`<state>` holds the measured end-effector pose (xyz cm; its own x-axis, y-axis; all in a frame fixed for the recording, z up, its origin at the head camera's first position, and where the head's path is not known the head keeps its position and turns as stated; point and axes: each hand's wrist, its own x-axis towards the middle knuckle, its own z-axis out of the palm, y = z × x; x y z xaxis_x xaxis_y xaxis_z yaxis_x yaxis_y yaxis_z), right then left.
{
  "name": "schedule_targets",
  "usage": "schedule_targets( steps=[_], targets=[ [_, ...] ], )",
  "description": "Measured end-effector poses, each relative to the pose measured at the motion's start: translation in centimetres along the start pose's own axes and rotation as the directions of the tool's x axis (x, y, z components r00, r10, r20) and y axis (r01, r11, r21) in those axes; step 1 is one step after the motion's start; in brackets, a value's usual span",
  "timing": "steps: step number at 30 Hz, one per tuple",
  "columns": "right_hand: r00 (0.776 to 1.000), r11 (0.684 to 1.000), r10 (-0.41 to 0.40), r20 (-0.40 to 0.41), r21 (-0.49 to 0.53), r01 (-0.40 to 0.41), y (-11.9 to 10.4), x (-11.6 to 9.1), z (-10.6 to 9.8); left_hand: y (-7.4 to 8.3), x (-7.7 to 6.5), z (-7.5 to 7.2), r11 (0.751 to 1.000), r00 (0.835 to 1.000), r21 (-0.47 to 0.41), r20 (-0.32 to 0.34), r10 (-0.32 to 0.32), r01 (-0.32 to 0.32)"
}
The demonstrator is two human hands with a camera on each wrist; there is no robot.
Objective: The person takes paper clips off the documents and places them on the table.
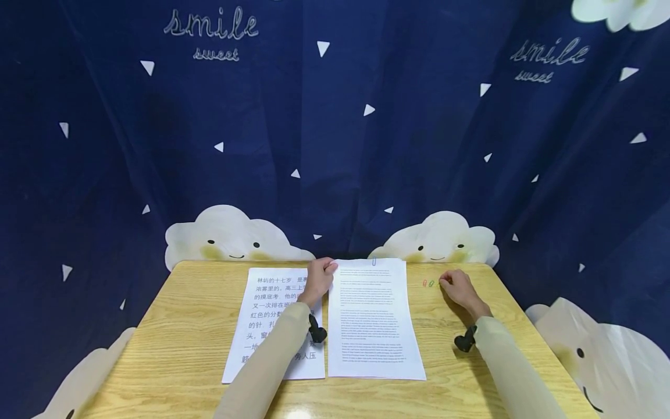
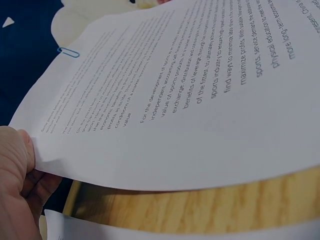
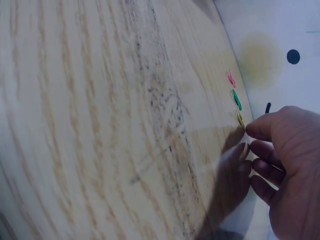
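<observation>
My left hand (image 1: 319, 279) grips the upper left corner of the small-print paper (image 1: 367, 326), thumb on top and fingers below. That edge is lifted off the table in the left wrist view. A blue paper clip (image 2: 68, 52) sits on its top edge. To the right, my right hand (image 1: 459, 288) is low over the table, fingers bent. Its fingertips meet the near end of a yellow paper clip (image 3: 240, 118); whether they pinch it I cannot tell. Beside that clip lie a green paper clip (image 3: 236, 100) and a pink paper clip (image 3: 230, 78).
Large-print Chinese paper (image 1: 262, 337) lies at the left, partly under my left forearm. The wooden table (image 1: 183, 326) ends at a dark blue curtain (image 1: 335, 145) behind. Cloud shapes on the curtain border the table's back and sides.
</observation>
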<state>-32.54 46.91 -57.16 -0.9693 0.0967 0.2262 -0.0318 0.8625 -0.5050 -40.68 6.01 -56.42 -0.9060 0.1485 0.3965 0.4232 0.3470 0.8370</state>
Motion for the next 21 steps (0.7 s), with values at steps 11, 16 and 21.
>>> schedule_targets(
  steps=[11, 16, 21],
  targets=[
    [1.0, 1.0, 0.016, -0.014, 0.009, -0.016, -0.6, 0.3, 0.2, 0.2, 0.0, -0.1, 1.0, 1.0, 0.005, 0.009, -0.006, 0.006],
    [0.998, 0.998, -0.043, -0.056, 0.034, 0.045, -1.7, 1.1, 0.0, 0.2, 0.1, 0.0, 1.0, 1.0, 0.009, 0.005, 0.004, -0.004],
    [0.991, 0.992, -0.103, -0.088, 0.066, 0.109, -3.1, 1.4, 0.1, 0.2, -0.1, 0.2, 1.0, 1.0, 0.003, -0.007, 0.025, -0.025]
  ],
)
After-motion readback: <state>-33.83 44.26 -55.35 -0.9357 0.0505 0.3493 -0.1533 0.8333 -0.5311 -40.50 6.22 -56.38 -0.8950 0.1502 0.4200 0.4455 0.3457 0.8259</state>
